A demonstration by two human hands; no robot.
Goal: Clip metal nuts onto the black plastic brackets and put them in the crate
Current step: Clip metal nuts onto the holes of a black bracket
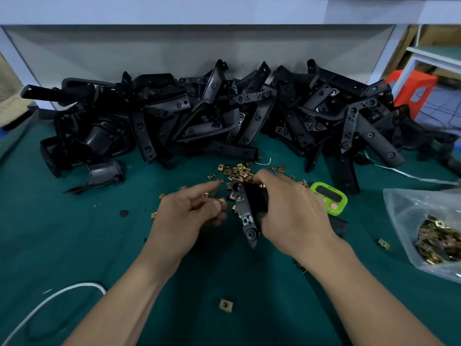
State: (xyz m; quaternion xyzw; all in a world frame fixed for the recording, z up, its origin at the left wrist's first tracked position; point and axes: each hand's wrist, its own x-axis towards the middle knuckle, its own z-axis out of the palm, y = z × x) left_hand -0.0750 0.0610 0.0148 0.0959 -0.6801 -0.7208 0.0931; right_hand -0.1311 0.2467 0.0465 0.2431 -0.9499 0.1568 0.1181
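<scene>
Right hand [287,211] gripped bracket [245,216]; left hand [192,211] pinched nut [222,201] just beside it. Best: align nut squarely, then push home.

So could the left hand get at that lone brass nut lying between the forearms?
Probably yes: the lone square brass nut lies uncovered on the green mat, nothing beside it, though the left hand is pinching another small nut.

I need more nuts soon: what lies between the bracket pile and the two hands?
Head view: loose metal nuts lie scattered on the green mat between the bracket pile and the left hand and right hand.
</scene>
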